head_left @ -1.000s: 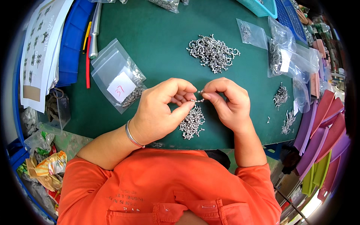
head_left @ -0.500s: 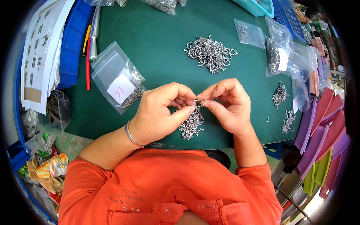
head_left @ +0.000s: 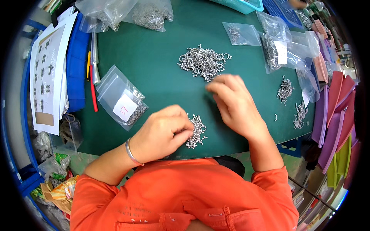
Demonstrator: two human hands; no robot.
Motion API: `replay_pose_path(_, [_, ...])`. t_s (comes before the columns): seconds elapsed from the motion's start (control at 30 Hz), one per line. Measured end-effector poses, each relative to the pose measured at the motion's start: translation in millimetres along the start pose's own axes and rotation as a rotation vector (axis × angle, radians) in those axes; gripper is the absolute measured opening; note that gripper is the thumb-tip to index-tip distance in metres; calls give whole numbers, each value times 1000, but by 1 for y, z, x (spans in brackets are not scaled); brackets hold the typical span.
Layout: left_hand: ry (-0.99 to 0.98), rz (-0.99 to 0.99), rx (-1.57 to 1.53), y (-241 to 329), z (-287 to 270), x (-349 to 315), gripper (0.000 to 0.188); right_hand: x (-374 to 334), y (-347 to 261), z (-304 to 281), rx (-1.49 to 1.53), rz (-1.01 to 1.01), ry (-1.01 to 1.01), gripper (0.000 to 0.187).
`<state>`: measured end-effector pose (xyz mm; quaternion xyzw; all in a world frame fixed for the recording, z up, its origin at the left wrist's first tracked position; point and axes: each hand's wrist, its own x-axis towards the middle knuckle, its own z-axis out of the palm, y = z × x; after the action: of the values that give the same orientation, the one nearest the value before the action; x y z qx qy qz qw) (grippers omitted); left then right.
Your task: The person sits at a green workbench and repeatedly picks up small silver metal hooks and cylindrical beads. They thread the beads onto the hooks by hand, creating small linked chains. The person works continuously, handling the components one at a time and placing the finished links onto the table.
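The curled left hand (head_left: pixel 160 133) is overlapping the small central metal-link pile (head_left: pixel 198 133); the loosely bent right hand (head_left: pixel 236 103) is hovering below the larger upper-centre pile (head_left: pixel 203 63). I cannot tell what they're holding.

this looks like a workshop for small metal parts: a green-topped bench (head_left: pixel 154 57) carries loose heaps of silvery pieces (head_left: pixel 204 63) and clear bags (head_left: pixel 148 17) packed with more. a blue bin (head_left: pixel 78 77) and a picture sheet (head_left: pixel 48 77) stand left; what look like coloured plastic bins (head_left: pixel 330 138) crowd the right.
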<state>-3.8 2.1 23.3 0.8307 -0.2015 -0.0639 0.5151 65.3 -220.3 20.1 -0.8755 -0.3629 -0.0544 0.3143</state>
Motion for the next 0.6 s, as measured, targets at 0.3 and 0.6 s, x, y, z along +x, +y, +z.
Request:
replay_pose_path(0.3, [112, -83, 598, -30, -14, 88, 49, 2, 14, 17, 67, 220, 126, 32])
replay_pose_path(0.6, [47, -180, 162, -39, -5, 121, 22, 12, 29, 34, 124, 107, 287, 14])
